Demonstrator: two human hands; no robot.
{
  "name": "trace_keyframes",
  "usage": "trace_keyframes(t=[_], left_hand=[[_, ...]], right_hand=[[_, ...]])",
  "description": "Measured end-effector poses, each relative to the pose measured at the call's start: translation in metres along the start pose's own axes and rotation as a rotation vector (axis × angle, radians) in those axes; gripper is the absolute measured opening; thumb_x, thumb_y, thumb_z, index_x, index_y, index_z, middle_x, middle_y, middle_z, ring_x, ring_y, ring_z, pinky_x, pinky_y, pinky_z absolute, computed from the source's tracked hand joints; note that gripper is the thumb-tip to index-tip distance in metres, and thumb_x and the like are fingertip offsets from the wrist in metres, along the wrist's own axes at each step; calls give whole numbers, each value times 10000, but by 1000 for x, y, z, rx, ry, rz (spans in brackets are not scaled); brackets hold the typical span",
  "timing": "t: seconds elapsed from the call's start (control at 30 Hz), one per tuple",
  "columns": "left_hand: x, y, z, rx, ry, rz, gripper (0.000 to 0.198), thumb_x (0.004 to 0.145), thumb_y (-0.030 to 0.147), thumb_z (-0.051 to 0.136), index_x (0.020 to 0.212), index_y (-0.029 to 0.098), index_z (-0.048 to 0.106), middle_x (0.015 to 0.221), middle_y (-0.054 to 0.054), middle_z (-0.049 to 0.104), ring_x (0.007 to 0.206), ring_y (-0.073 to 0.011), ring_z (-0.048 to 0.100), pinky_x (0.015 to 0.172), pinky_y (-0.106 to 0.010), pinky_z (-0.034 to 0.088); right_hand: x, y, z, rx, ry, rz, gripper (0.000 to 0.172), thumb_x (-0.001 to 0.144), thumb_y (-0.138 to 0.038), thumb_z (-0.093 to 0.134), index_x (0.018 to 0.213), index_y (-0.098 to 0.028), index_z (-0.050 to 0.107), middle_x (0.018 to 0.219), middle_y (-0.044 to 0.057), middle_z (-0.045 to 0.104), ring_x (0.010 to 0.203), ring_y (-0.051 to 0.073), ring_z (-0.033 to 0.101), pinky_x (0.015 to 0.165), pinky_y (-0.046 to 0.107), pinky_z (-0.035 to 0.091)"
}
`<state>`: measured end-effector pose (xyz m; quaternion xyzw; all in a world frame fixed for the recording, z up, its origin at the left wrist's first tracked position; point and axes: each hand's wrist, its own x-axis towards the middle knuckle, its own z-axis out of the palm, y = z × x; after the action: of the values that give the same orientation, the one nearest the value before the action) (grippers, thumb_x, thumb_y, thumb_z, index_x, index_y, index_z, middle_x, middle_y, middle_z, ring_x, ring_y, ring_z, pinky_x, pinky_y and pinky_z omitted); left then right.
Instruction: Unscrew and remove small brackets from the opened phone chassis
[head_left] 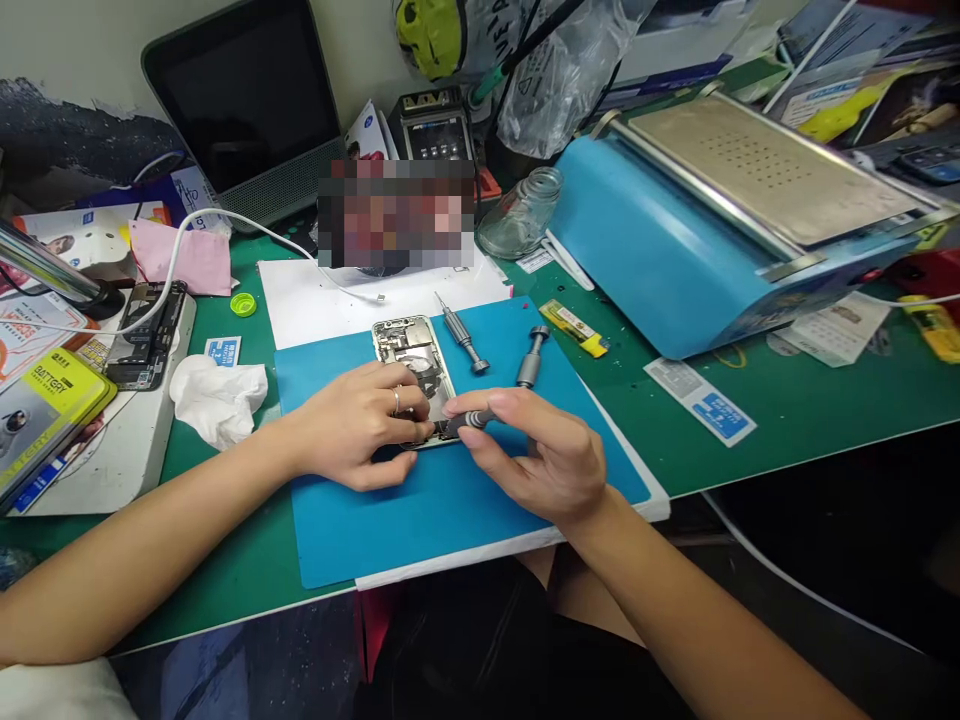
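Observation:
An opened phone (pixel 409 350) lies back-off on a blue mat (pixel 450 500), its insides showing. My left hand (pixel 360 425) rests over the phone's lower half, fingers curled and pressing it down, a ring on one finger. My right hand (pixel 536 450) pinches a grey screwdriver (pixel 469 420) whose tip points at the phone's lower edge. Two more grey screwdrivers (pixel 465 340) (pixel 531 358) lie on the mat just beyond the phone.
A blue screen-separator machine (pixel 675 250) fills the right. A glass jar (pixel 525 212), a yellow packet (pixel 576 328), a crumpled tissue (pixel 217 398), another opened phone (pixel 146 335) on a white box, a tablet (pixel 247 100) and a white cable (pixel 225 215) surround the mat.

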<state>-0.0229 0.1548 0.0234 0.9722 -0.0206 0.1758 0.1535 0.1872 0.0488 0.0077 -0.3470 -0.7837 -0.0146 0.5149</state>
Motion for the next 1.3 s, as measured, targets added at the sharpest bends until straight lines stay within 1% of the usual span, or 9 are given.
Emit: trace_keyframes(t=[0.13, 0.27, 0.37, 0.77, 0.9, 1.07, 1.2, 1.3], left_hand=[[-1, 0, 0, -5, 11, 11, 245, 928, 296, 548, 985, 163, 746, 1059, -109, 729, 980, -268, 599, 830, -427, 495], [-1, 0, -1, -11, 9, 1, 245, 935, 303, 542, 980, 169, 743, 1050, -104, 730, 967, -263, 602, 822, -423, 491], [0, 0, -1, -19, 10, 1, 254, 936, 304, 541, 987, 162, 746, 1044, -106, 730, 972, -269, 609, 812, -426, 489], [-1, 1, -2, -20, 14, 11, 257, 936, 302, 543, 1003, 161, 746, 1040, -104, 730, 990, -275, 603, 843, -434, 500], [-1, 0, -2, -7, 14, 21, 273, 941, 310, 531, 1014, 158, 746, 1026, -108, 726, 972, -275, 597, 828, -433, 505], [0, 0, -2, -12, 2, 27, 277, 943, 301, 531, 1009, 144, 748, 1013, -111, 722, 980, -280, 597, 847, -437, 515], [-1, 1, -2, -12, -7, 20, 269, 945, 307, 523, 979, 157, 743, 1040, -112, 728, 998, -278, 605, 862, -434, 527], [-1, 0, -2, -13, -26, 10, 266, 945, 315, 524, 1002, 171, 740, 1068, -120, 725, 1033, -282, 610, 904, -438, 532]], right_hand=[[2, -3, 0, 7, -24, 11, 747, 842, 3, 711, 1507, -190, 432, 1025, 119, 768, 894, 224, 774, 721, 340, 683], [0, -6, 5, -9, 45, 48, 743, 824, 41, 703, 1482, -200, 455, 982, 100, 768, 841, 207, 769, 680, 322, 669], [-1, -6, 8, -1, 83, 68, 724, 832, 35, 693, 1472, -215, 464, 973, 87, 771, 833, 201, 769, 686, 323, 666], [3, -4, 8, 32, 57, 88, 690, 861, -1, 660, 1459, -263, 438, 960, 50, 779, 817, 191, 781, 698, 326, 673], [0, -4, 10, 58, 69, 87, 724, 858, 10, 650, 1494, -255, 427, 1008, 71, 787, 862, 201, 787, 718, 332, 684], [-8, -2, 13, 155, 71, 114, 784, 853, 37, 637, 1537, -261, 399, 1156, 114, 770, 992, 217, 784, 786, 355, 701], [-9, -3, 13, 151, 71, 147, 803, 846, 27, 681, 1523, -311, 410, 1155, 88, 772, 975, 204, 786, 796, 350, 705], [-8, -5, 13, 139, 69, 180, 768, 870, 22, 656, 1519, -300, 401, 1172, 92, 770, 970, 193, 790, 785, 323, 705]])
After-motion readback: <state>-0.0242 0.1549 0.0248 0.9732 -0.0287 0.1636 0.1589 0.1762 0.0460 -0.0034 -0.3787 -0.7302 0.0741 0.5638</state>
